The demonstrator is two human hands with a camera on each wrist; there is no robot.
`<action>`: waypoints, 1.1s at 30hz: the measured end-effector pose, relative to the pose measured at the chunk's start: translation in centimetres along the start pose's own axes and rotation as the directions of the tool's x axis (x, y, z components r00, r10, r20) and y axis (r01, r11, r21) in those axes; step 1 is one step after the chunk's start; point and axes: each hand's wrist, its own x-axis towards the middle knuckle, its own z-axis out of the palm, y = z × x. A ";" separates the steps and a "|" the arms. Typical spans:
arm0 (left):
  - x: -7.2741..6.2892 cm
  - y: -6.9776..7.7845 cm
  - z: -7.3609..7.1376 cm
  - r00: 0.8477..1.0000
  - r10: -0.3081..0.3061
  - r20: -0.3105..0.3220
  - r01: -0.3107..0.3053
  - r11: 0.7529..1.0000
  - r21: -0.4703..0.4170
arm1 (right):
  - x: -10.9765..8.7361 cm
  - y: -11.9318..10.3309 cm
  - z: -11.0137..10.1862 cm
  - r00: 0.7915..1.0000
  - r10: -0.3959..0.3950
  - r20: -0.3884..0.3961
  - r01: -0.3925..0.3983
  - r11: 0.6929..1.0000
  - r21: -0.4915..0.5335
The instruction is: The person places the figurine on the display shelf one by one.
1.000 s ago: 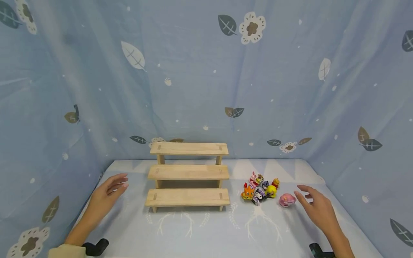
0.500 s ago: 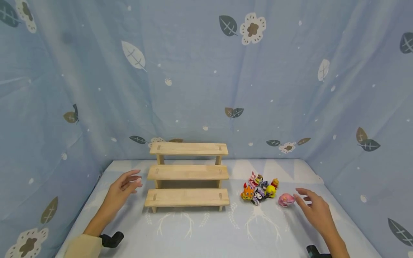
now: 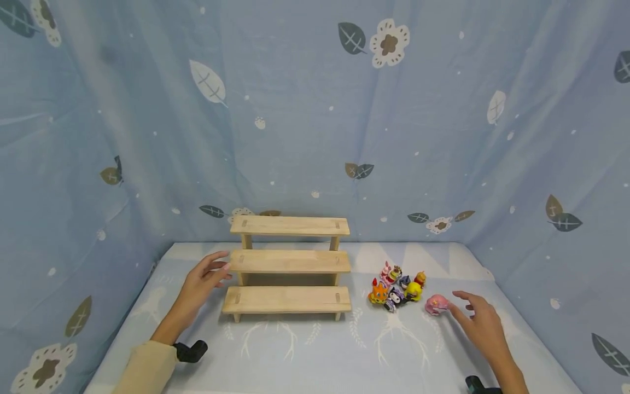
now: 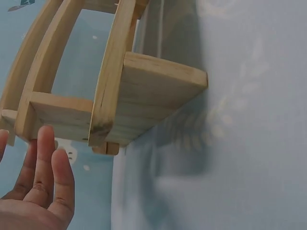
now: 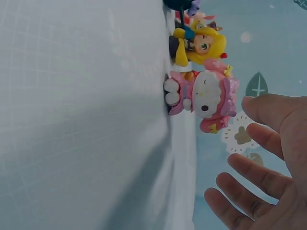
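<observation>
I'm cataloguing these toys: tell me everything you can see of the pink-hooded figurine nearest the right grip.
The pink-hooded figurine looks like molded plastic. It has a white face with one dark eye and one winking, a lilac-pink bow, yellow ear ornaments, a pink outfit and white feet. It appears seated upright on the pale tablecloth, apart from the figurine cluster and right of it. The right grip has its thumb close by; contact is unclear.
</observation>
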 end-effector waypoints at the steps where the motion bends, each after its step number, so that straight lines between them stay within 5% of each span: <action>1: 0.1 -0.1 0.1 1.000 -0.009 -0.003 0.009 1.000 -0.005 | 0.0 0.1 0.1 1.000 0.009 0.009 -0.009 1.000 -0.001; 13: 1.5 -2.0 0.2 0.994 -0.101 0.047 0.102 0.995 -0.011 | 0.0 0.5 0.8 0.998 0.013 0.067 -0.018 0.997 0.072; 19: 2.0 -2.6 0.0 0.993 -0.111 0.048 0.112 0.994 -0.012 | 0.0 0.3 1.1 0.990 0.048 0.133 -0.068 0.986 0.153; 33: 2.9 -2.9 0.1 0.991 -0.069 0.115 0.071 0.997 -0.018 | 0.6 -0.3 2.0 0.991 0.069 0.116 -0.089 0.980 0.175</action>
